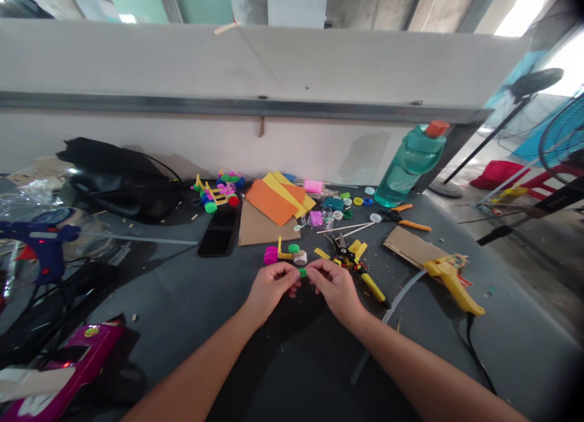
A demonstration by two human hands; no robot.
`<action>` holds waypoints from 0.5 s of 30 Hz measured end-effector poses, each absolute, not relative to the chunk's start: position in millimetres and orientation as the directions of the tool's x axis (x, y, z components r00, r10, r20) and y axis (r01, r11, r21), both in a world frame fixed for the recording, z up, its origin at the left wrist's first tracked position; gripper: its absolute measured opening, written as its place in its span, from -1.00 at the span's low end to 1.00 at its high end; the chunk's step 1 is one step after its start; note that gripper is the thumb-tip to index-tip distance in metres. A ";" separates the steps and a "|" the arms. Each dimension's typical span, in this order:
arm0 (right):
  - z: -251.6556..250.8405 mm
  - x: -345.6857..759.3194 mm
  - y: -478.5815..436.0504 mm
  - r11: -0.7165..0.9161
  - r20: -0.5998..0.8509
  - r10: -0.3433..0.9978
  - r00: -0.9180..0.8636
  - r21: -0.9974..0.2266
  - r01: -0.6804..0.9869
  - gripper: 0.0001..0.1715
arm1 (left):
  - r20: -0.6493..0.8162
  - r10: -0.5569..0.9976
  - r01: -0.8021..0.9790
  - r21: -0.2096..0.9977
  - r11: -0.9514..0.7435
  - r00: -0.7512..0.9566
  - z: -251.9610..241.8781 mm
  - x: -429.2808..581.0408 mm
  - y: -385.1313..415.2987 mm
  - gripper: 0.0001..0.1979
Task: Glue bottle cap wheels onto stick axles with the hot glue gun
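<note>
Partly hidden, a small green piece point(303, 272) was pinched by the left hand point(272, 286) and right hand point(336, 287). It bridged them sideways, its true long axis unclear.

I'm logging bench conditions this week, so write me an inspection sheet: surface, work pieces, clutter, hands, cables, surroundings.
Surface: dark tabletop, small scraps scattered about.
Work pieces: small green piece held between the hands; just beyond it, a cluster of yellow, pink, green and white parts.
Clutter: phone, orange and yellow sheets, black bag, teal bottle, orange-handled tool.
Hands: left hand and right hand both pinch the green piece.
Cables: black cable runs from the yellow glue gun towards the right forearm.
Surroundings: pale partition behind the table; fan at right.
</note>
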State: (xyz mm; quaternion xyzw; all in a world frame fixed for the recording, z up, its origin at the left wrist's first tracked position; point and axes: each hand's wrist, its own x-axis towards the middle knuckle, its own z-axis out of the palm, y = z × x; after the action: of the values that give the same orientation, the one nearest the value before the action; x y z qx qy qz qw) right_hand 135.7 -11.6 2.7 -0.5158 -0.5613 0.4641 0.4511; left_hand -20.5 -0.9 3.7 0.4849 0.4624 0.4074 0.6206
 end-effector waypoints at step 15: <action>4.1 134.4 -11.0 0.051 0.037 0.997 -0.075 -0.979 0.197 -0.82 | -0.173 0.954 -0.050 0.980 0.191 0.245 4.5 -20.7 -1.4 -0.77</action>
State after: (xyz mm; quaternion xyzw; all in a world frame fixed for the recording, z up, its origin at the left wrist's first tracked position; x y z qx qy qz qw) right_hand 134.4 -11.0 4.1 -0.5183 -0.5757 0.4538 0.4405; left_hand -20.7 -1.4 4.5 0.4899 0.4614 0.4059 0.6184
